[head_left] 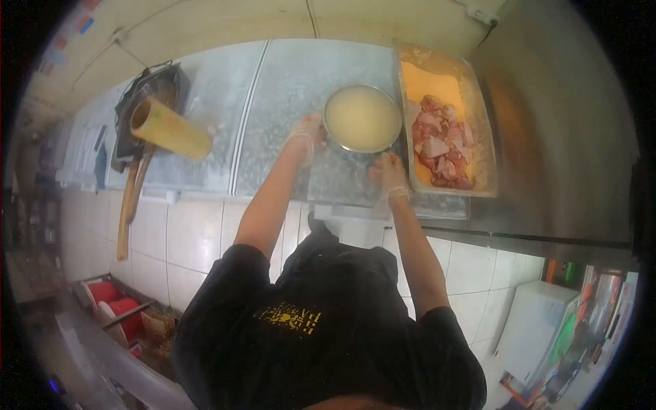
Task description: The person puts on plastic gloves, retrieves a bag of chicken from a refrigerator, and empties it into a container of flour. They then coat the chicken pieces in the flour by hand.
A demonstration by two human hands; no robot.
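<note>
A round metal bowl [363, 147] of pale, cloudy liquid [362, 117] is at the middle of the steel counter. My left hand [307, 134], in a clear plastic glove, grips the bowl's left rim. At the lower right rim my right hand [390, 171], gloved likewise, has its fingers curled at the edge. Just right of the bowl stands a long metal tray [486, 167]. Orange-yellow powder [427, 82] covers its far end, and raw meat pieces [441, 147] lie heaped on the powder nearer me.
Left on the counter [273, 75] lie a roll of plastic wrap [171, 128] and a dark pan [130, 137]. A wooden handle [130, 205] overhangs the front edge. A tall steel surface [553, 137] borders the tray's right. Red-and-white containers [119, 314] sit low at the left.
</note>
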